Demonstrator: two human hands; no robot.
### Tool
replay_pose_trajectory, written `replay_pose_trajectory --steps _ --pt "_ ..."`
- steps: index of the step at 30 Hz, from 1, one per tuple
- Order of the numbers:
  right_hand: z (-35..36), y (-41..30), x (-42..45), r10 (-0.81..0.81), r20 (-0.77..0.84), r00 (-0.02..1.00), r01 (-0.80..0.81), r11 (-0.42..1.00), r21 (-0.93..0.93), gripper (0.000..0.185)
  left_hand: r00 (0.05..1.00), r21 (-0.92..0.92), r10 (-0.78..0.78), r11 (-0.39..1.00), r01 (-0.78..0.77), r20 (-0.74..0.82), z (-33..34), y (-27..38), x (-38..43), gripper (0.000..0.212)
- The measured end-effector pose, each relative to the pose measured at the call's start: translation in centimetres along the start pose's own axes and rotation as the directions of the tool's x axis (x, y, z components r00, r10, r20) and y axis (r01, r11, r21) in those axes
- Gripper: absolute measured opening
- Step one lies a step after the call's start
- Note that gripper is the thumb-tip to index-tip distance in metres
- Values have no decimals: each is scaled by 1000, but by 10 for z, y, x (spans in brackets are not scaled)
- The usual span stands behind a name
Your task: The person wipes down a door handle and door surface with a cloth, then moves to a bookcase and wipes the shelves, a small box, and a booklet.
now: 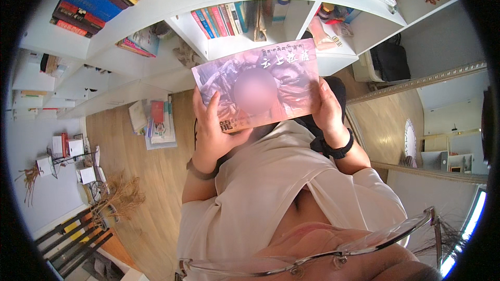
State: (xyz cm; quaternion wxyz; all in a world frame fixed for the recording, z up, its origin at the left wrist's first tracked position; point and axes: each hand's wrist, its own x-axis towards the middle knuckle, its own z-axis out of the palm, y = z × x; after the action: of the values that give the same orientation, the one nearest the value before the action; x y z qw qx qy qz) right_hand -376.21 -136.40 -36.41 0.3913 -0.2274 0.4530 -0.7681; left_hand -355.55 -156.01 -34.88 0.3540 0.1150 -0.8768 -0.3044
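A book with a pinkish printed cover (293,97) is held up in front of my body, slightly tilted, its cover facing the camera and bearing writing. At its left end, my left hand (213,128) grips it with the thumb and a finger on the edge. My right hand (328,107) holds the opposite end, fingers mostly hidden behind the book. A dark band circles the left wrist, and a black scrunchie-like band (340,146) the right one. Behind the book stands a white shelf unit (250,52) with a row of upright books (218,19) in one compartment.
A pile of books and papers (162,125) lies on the wooden floor at the left. Dried branches in a pot (105,216) stand near a black slatted rack (78,234). On the right is a mirror with an ornate frame (422,78), beside a dark bag (390,62).
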Motion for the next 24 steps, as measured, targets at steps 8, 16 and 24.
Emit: replay_pose_trajectory --steps 8,16,24 --pt "3 -2 9 31 -41 999 -27 997 77 50 991 114 50 993 -36 -121 -6 7 -8 108" --pt "-4 -15 18 94 161 983 -131 962 240 49 991 39 -25 999 30 -132 -12 14 -17 117" --pt "15 -16 12 -18 160 987 35 994 -106 45 925 -387 -372 845 370 72 4 3 -19 124"
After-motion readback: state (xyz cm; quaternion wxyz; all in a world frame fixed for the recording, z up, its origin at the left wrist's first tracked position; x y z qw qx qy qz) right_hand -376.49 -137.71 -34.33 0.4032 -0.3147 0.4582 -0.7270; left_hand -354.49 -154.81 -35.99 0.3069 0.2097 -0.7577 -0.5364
